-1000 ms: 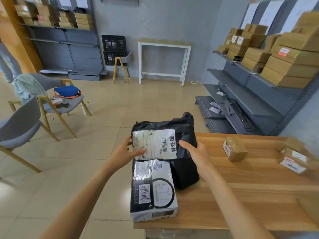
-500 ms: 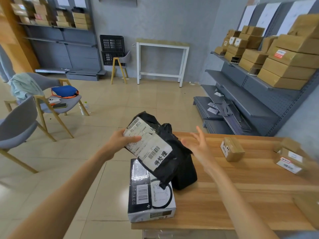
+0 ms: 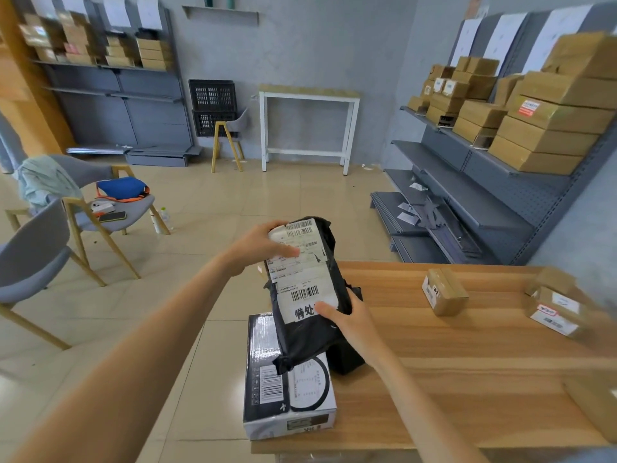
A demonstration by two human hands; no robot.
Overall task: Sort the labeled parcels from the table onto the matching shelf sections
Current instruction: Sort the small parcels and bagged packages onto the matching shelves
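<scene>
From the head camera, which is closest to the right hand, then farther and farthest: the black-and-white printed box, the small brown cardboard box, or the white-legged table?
1. Black-and-white printed box, just left of the right hand.
2. Small brown cardboard box, to its right on the wooden table.
3. White-legged table, far off by the back wall.

I see a black bag (image 3: pixel 310 315) with a white barcoded label, a black-and-white box (image 3: pixel 287 396), brown cartons (image 3: pixel 445 292) and a striped-grain tan worktop (image 3: pixel 467 379).
</scene>
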